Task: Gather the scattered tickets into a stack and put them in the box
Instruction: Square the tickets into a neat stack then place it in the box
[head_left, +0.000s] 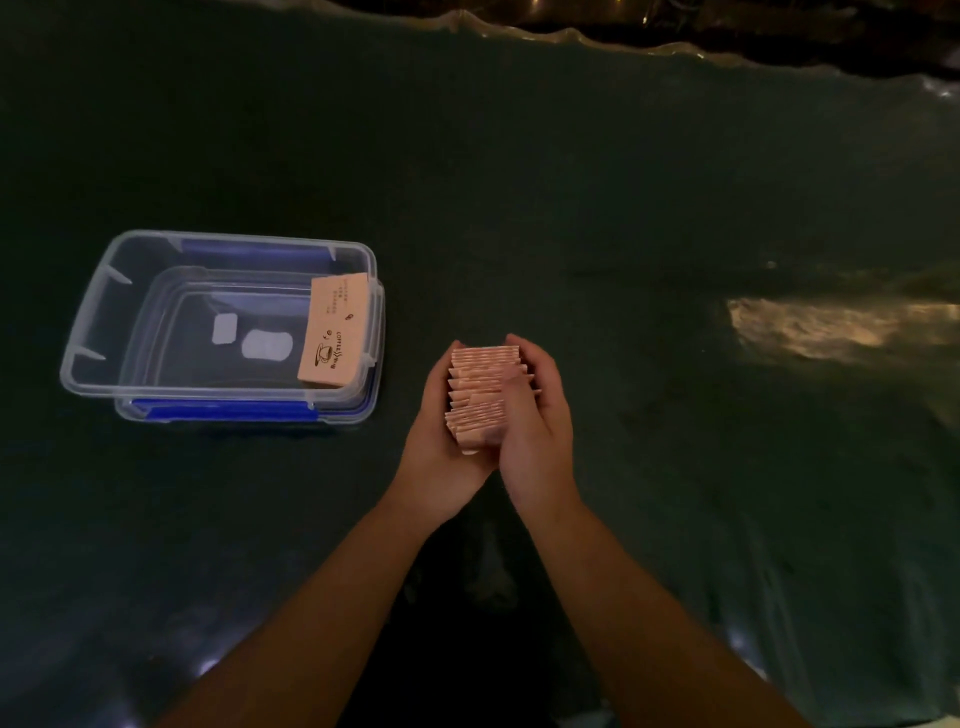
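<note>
Tickets: a thick pink stack of tickets (480, 397) sits on edge between my palms, above the table; the edges are uneven, some slips jutting out sideways, one corner poking down at the near end.
Left hand: my left hand (441, 441) cups the stack from the left, fingers curled along its side and up to its far end; pressed against the paper.
Right hand: my right hand (535, 415) closes on the stack from the right, fingers wrapped over its top; both hands clamp the stack together, heels of the palms nearly meeting below it.
Box: a clear plastic box (83, 358) with blue clips stands open, well to the left of my left hand; apart from the stack.
Inside the box: one pale card (332, 332) with a coffee-cup print leans against the wall nearest my hands; two white labels show on the bottom.
Table: a dark green cloth (623, 208) covers it; a patch of glare lies far right of my right hand.
</note>
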